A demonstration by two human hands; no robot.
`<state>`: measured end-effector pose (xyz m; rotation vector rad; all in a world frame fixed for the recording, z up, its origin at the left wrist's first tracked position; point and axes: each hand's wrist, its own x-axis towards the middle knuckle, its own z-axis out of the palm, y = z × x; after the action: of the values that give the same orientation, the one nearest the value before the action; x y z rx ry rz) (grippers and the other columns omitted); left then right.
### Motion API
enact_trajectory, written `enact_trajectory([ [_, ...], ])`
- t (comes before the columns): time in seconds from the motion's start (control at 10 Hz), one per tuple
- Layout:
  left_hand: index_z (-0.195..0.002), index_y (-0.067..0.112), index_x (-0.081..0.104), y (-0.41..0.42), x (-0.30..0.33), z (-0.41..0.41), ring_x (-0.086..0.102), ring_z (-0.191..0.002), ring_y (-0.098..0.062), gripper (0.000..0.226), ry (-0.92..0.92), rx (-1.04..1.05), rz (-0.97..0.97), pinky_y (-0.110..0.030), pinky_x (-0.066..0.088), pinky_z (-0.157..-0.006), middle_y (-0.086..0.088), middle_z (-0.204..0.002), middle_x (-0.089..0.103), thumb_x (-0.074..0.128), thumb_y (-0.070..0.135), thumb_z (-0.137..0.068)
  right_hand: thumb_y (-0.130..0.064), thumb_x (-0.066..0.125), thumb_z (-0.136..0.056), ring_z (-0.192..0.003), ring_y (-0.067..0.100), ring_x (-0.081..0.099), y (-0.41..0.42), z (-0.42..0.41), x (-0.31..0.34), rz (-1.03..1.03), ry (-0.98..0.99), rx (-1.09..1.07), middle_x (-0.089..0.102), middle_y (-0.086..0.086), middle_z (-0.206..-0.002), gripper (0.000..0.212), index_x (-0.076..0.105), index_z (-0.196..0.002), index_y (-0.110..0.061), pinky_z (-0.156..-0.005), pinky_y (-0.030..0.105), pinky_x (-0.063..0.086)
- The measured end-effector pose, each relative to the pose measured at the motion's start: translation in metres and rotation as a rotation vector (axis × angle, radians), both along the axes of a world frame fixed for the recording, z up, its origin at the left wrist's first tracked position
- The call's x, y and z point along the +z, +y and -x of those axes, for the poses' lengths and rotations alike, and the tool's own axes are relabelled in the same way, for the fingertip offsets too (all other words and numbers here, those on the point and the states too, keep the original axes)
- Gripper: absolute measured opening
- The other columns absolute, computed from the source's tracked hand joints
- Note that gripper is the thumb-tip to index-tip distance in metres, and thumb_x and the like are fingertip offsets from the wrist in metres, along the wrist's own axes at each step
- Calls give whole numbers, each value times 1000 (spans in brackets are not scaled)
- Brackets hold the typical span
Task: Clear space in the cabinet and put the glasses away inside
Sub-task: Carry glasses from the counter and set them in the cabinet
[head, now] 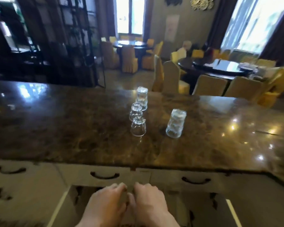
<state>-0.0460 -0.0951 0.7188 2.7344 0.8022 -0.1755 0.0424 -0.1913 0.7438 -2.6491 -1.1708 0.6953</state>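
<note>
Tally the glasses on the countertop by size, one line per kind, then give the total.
Tall glasses: 2
Short glasses: 2
Total: 4, all standing upside down on the countertop.

bright windows (pixel 254 23), yellow chairs (pixel 170 77), round tables (pixel 220 69)

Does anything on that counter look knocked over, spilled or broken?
Nothing stands out. Four glasses stand upside down on the marble counter: two tall glasses and two short glasses. No spill or break shows. Both hands are low at the cabinet doors.
</note>
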Motion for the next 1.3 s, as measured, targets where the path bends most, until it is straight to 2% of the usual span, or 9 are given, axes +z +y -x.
enact_trajectory([
  [0.2,-110,44,54,32,111,-35,63,-94,-4,28,-373,-36,-196,-19,39,-64,23,-102,62,49,52,-84,-46,44,-95,-104,33,64,11,-45,108,-259,-257,-20,66,7,-111,31,58,-105,-20,-83,44,49],
  [0.3,-124,42,53,35,149,-67,59,-107,-7,38,-503,-8,-262,-28,49,-89,20,-117,61,49,52,-88,-46,49,-95,-106,27,62,14,-78,145,-435,-350,-46,63,3,-113,30,59,-110,-22,-87,44,52],
  [0.4,-144,37,41,38,157,-96,43,-136,-11,56,-567,33,-268,-33,33,-115,14,-147,46,55,45,-90,-45,53,-93,-108,23,60,14,-105,158,-571,-419,-73,60,0,-115,33,57,-118,-24,-84,39,52],
  [0.5,-150,35,30,43,154,-118,25,-147,-14,68,-564,101,-274,-36,25,-121,9,-160,28,57,48,-90,-44,54,-93,-114,18,57,14,-130,149,-642,-436,-86,58,-4,-121,39,54,-129,-27,-87,34,50],
  [0.7,-153,39,20,74,113,-147,29,-145,-13,80,-434,138,-224,-35,29,-117,9,-160,27,61,53,-86,-45,55,-92,-135,15,45,21,-173,111,-626,-379,-107,49,-3,-145,56,44,-144,-29,-104,32,48],
  [0.8,-153,42,14,97,92,-167,33,-143,-16,86,-329,107,-204,-37,33,-115,8,-160,25,64,55,-84,-46,55,-92,-136,14,43,31,-193,92,-592,-335,-115,47,-6,-147,57,41,-146,-32,-105,32,48],
  [1.0,-150,51,2,137,59,-227,37,-140,-26,100,-118,-18,-139,-45,37,-111,-4,-159,24,71,56,-78,-49,54,-91,-121,6,50,69,-225,73,-526,-293,-140,46,-16,-136,55,42,-142,-36,-91,26,52],
  [1.2,-129,43,31,167,50,-257,61,-109,-23,81,-106,-126,-57,-41,51,-92,3,-116,55,79,60,-67,-46,58,-90,-114,9,56,120,-254,71,-472,-335,-210,51,-14,-129,51,47,-138,-33,-83,23,51],
  [1.3,-112,47,38,185,55,-247,65,-93,-11,72,-235,-69,100,-33,52,-81,15,-100,59,75,73,-56,-43,60,-90,-108,12,59,147,-261,73,-469,-324,-244,52,-12,-122,48,47,-135,-34,-81,28,53],
])
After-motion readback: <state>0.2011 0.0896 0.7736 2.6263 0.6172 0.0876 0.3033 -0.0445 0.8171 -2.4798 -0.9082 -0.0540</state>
